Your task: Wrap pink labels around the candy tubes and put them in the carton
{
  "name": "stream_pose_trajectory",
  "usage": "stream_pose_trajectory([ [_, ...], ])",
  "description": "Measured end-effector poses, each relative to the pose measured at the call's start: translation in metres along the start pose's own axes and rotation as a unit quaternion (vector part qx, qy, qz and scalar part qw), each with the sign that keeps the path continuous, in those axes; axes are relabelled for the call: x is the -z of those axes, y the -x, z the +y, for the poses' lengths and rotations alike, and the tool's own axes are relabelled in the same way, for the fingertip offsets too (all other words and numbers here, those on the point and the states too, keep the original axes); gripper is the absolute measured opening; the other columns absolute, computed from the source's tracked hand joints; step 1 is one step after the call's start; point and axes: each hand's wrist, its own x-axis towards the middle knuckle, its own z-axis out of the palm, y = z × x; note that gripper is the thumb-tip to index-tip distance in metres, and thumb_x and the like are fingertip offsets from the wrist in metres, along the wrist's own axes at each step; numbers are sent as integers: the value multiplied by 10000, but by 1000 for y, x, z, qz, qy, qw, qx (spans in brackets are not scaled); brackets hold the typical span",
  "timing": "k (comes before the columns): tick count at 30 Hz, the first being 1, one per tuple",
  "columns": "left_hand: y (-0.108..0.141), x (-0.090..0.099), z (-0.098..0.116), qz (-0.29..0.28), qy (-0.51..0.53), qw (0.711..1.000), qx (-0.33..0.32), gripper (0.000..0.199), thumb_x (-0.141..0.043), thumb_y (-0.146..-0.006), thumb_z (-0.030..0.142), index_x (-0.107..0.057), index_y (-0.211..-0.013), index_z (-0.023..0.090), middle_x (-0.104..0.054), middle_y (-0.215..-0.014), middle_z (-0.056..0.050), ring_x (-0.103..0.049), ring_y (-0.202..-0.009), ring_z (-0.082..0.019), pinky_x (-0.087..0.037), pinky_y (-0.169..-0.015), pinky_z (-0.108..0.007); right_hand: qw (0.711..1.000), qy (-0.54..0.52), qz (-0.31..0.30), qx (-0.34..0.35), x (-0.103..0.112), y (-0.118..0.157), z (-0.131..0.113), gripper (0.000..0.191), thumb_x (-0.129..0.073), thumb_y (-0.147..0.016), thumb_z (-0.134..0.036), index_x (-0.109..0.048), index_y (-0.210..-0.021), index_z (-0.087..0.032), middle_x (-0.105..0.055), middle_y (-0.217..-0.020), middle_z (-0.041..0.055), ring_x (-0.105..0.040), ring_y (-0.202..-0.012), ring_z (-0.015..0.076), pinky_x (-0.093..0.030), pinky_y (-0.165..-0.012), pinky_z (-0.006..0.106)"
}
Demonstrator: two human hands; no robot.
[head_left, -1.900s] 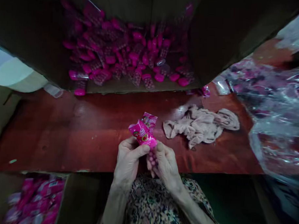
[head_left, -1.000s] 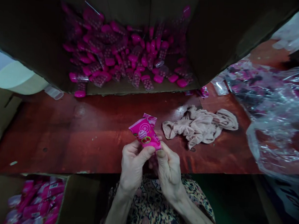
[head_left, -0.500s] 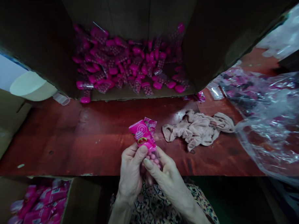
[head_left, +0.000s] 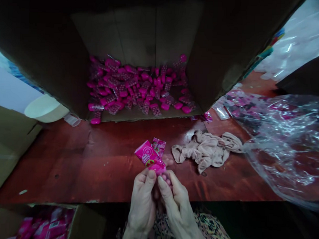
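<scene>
Over the near edge of the red table (head_left: 76, 165), the left hand (head_left: 141, 202) pinched the pink wrapper (head_left: 148, 152) while the right hand (head_left: 178, 207) held the small container of beads (head_left: 168, 180), both with fingers curled nearly closed, a joint handling which seemed to need steady pressure.

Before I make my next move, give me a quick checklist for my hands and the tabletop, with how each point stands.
1. Left hand gripping the pink printed wrapper: ok.
2. Right hand on the clear container of pink balls: ok.
3. Wrapper's lower edge seated evenly: cannot tell, fingers cover it.
4. Crumpled cloth apart from both hands: ok.
5. Red tabletop free of scraps: not ok, pale scrap near the front edge.
</scene>
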Motion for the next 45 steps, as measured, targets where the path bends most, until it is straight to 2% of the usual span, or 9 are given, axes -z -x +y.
stream_pose_trajectory([
  [4,3,4,4,30,-13,999,-28,155,-669,-723,303,-707,-756,157,-568,-476,26,-387,-374,-29,-292,-363,-136,995,-63,-65,-42,-1,-2,2,298,-385,-905,-449,-480,-786,-192,-423,-565,-53,-394,-441,77,-317,-388,172],
  [12,5,2,-4,64,-26,997,-40,215,-674,-706,332,-718,-771,132,-677,-605,-50,-574,-507,-119,-430,-465,-206,996,64,35,50,-5,4,7,298,-434,-871,-455,-545,-861,-179,-564,-686,25,-520,-594,137,-423,-527,219],
  [18,1,12,7,71,-29,990,-115,209,-714,-662,343,-676,-672,138,-651,-584,-13,-561,-496,-109,-471,-523,-230,990,-24,-136,-19,1,-1,-1,325,-332,-929,-423,-423,-719,-192,-401,-540,-59,-353,-444,70,-302,-409,174],
  [23,2,16,16,72,4,995,-71,241,-718,-651,350,-695,-688,113,-675,-622,-56,-624,-609,-170,-506,-634,-301,994,-19,-109,-4,-1,5,-3,278,-409,-907,-393,-469,-739,-180,-432,-593,-43,-377,-501,73,-309,-427,170],
  [29,6,17,16,60,37,996,-58,382,-691,-629,497,-708,-756,137,-709,-772,-84,-647,-776,-221,-507,-724,-345,982,-82,-163,-42,3,2,-1,300,-364,-923,-436,-437,-778,-184,-412,-570,-65,-339,-447,51,-287,-408,161],
  [32,5,18,14,39,8,997,-61,305,-753,-595,392,-708,-767,145,-714,-768,-70,-648,-767,-203,-502,-732,-318,976,-105,-180,-68,3,0,3,307,-343,-925,-453,-422,-791,-189,-397,-547,-78,-310,-397,45,-282,-377,157],
  [35,5,19,10,40,-27,997,-52,190,-726,-653,262,-711,-794,135,-717,-754,-72,-648,-727,-177,-501,-704,-290,986,-56,-155,-36,1,2,7,297,-348,-927,-431,-434,-781,-188,-417,-564,-63,-351,-431,60,-314,-406,168],
  [40,6,19,5,-19,-34,999,-17,224,-644,-741,293,-713,-892,143,-717,-843,-103,-648,-770,-192,-499,-711,-302,988,134,-54,58,1,9,6,237,-350,-925,-350,-518,-928,-183,-575,-704,18,-526,-601,134,-396,-554,236],
  [45,4,23,6,-60,-26,998,-13,250,-610,-770,324,-710,-914,146,-703,-930,-119,-632,-854,-208,-482,-776,-313,980,163,-70,88,2,7,4,184,-347,-930,-290,-499,-937,-188,-572,-683,2,-525,-546,119,-372,-522,220],
])
